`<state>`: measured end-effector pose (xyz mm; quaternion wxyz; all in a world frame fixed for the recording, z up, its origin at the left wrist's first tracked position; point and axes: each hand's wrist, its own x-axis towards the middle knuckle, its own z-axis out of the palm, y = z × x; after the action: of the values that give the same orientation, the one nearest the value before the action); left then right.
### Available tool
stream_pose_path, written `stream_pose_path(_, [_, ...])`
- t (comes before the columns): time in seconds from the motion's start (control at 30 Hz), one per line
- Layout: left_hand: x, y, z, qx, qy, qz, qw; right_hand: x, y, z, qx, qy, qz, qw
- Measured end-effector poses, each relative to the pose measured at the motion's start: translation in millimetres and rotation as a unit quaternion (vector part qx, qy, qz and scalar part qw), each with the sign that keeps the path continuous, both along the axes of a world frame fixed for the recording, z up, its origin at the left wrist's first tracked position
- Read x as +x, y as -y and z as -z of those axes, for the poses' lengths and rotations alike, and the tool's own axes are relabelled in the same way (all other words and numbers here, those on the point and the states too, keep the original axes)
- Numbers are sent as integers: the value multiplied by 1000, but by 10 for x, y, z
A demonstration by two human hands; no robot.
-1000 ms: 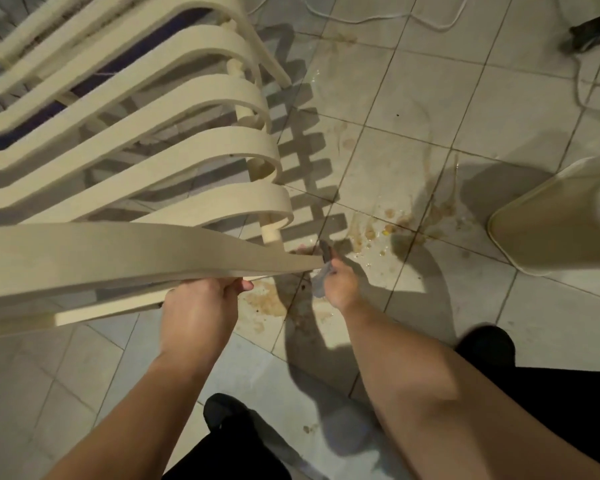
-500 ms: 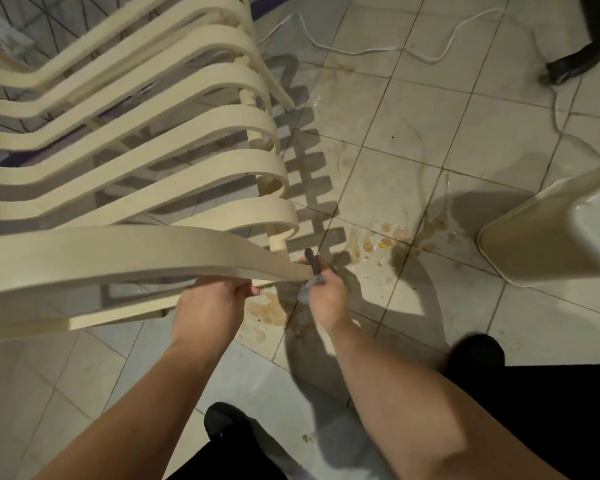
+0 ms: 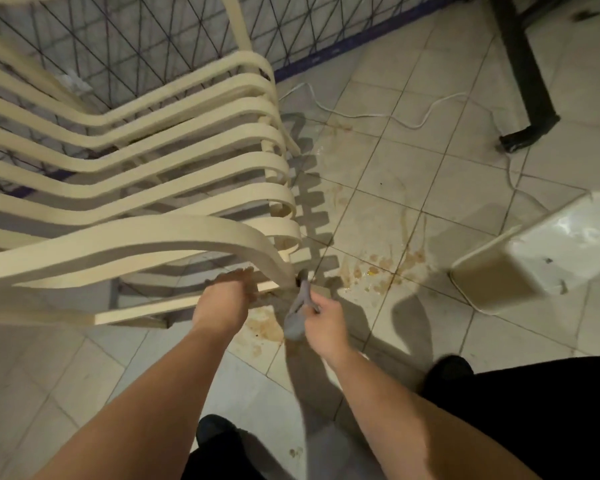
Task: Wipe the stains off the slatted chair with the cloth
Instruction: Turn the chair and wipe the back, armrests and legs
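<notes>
Chair (image 3: 146, 244) first, since it's the biggest thing we're dealing with: cream slatted plastic, filling the left half of the view and standing on the tiled floor (image 3: 378, 202) in front of a mesh fence (image 3: 153, 39). We're gripping its front edge from underneath with the left hand (image 3: 224, 301), fingers curled up around the rail. The right hand (image 3: 323, 323) is pinching the grey cloth (image 3: 298, 315), bunched into a narrow strip, with the top end poking at the front corner of the chair where a dark spot is sitting.

What we're worrying about, big to small:
- The chair is light plastic, so if we're scrubbing hard at that corner while the left hand is only holding the rim, it's probably sliding or tipping on the tiles.
- The floor right under the corner is carrying brown and yellowish spill marks (image 3: 381, 268), and the cloth's loose tail is hanging close to them. If it's dragging through that, we're smearing muck back onto the chair.
- The cloth is rolled so thin that it's hardly giving any wiping face, and the pinch looks easy to slip.

Counting what we're seeing: one chair, roughly eight curved slats (the far ones are blurring together), one pale bin-like tub (image 3: 541, 258) on the right, one black furniture leg (image 3: 523, 74), one white cable (image 3: 371, 114), one cloth, two hands, and two dark shoes at the bottom edge.
</notes>
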<state>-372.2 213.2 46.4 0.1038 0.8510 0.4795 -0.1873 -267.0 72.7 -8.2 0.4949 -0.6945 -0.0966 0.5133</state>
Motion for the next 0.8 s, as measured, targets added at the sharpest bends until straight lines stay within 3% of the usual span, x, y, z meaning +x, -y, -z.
stream_pose_path(0.23, [88, 98, -4, 37, -23, 33, 998, 290, -127, -244, 18, 87, -38, 995])
stream_pose_path(0.33, [328, 77, -35, 33, -23, 35, 999, 432, -178, -318, 6, 98, 14, 995])
stream_pose_path(0.43, [712, 45, -36, 27, -10, 44, 999, 707, -194, -337, 6, 47, 60, 997])
stream_pose_path(0.6, [1072, -68, 108, -21, 50, 43, 998, 1119, -391, -199, 21, 75, 92, 993])
stream_pose_path(0.73, [823, -216, 60, -105, 128, -6, 986, 1247, -484, -144, -31, 115, 83, 989])
stream_pose_path(0.8, [505, -248, 31, -69, 117, -16, 991, 1139, -505, -43, -41, 81, 101, 991])
